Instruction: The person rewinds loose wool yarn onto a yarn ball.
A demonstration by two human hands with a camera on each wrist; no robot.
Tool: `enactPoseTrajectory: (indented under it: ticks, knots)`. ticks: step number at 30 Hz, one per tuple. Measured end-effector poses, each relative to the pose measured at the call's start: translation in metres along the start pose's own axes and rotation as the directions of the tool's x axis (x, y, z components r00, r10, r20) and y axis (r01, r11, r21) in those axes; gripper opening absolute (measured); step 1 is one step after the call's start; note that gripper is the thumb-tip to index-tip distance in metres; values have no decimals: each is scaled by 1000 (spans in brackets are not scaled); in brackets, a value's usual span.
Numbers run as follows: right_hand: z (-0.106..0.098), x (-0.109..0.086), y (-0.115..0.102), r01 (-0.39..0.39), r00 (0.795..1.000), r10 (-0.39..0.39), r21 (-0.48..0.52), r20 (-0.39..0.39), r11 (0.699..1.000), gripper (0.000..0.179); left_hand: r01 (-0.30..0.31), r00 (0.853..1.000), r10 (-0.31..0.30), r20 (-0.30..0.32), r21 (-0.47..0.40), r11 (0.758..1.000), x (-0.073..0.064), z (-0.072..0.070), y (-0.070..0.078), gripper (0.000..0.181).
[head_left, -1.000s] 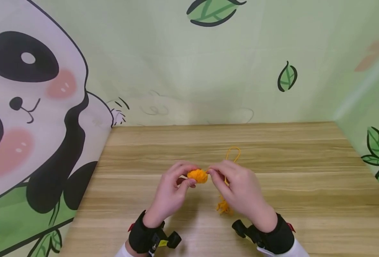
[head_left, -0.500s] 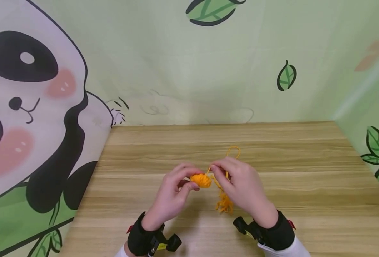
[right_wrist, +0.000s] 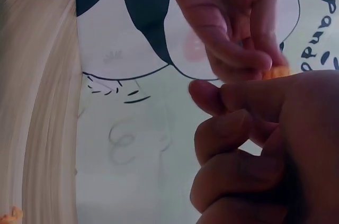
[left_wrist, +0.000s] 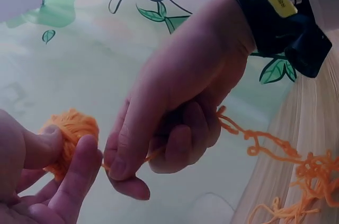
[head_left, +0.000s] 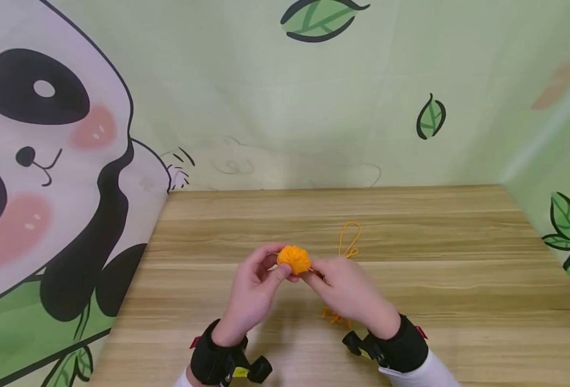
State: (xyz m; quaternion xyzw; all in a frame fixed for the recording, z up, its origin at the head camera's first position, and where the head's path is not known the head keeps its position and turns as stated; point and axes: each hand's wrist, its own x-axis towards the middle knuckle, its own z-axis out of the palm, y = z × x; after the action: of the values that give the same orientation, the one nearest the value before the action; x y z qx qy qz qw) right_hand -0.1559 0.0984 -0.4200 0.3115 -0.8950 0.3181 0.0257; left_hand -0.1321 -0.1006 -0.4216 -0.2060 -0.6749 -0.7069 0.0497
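Observation:
A small ball of orange yarn point(head_left: 294, 259) is held between the thumb and fingers of my left hand point(head_left: 253, 293), raised over the table. Close on its right, my right hand point(head_left: 350, 287) pinches the yarn strand point(left_wrist: 153, 155) that runs out of the ball, with the other fingers curled in. In the left wrist view the strand passes through the right hand and leads to a loose tangle of yarn point(left_wrist: 318, 179). The right wrist view shows only a bit of the ball point(right_wrist: 276, 71), the rest hidden behind the right hand.
On the wood-grain table point(head_left: 207, 226), a loop of yarn point(head_left: 350, 236) lies beyond my right hand. Loose yarn ends point(head_left: 335, 316) show below that hand. A green printed backdrop point(head_left: 246, 107) with a panda rises behind the table and at both sides.
The yarn ball has turned in my left hand and now shows a rounder face. My right hand has moved down and left around the ball's right side, strand still pinched.

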Motion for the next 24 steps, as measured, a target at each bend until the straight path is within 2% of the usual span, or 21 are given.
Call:
enactPoseTrajectory:
  ticks: [3, 7, 11, 14, 17, 20, 24]
  knots:
    - [5, -1, -3, 37, 999, -37, -19, 31, 999, 14, 29, 997, -29, -75, -4, 1000, 2, -1, -1, 31]
    - [6, -3, -10, 116, 991, -110, -81, 76, 990, 15, 69, 984, -67, -164, 8, 998, 5, -2, -2, 29]
    - [0, -7, -18, 186, 981, -179, -93, 79, 978, 16, 93, 974, -71, -214, 95, 991, 7, -1, 4, 28]
    - [-7, -10, -22, 202, 979, -202, -43, 22, 978, 13, 59, 977, -11, -212, 220, 974, 7, 2, 12, 28]
    - [-15, -13, -24, 211, 975, -210, 3, -71, 978, 12, 5, 980, 63, -190, 338, 941, 7, 3, 14, 28]
    - [-21, -15, -24, 217, 963, -215, -5, -160, 976, 12, -14, 981, 90, -170, 405, 914, 7, 1, 5, 30]
    - [-26, -17, -23, 209, 949, -212, -38, -233, 977, 11, -23, 986, 93, -135, 452, 892, 7, -3, -10, 32]
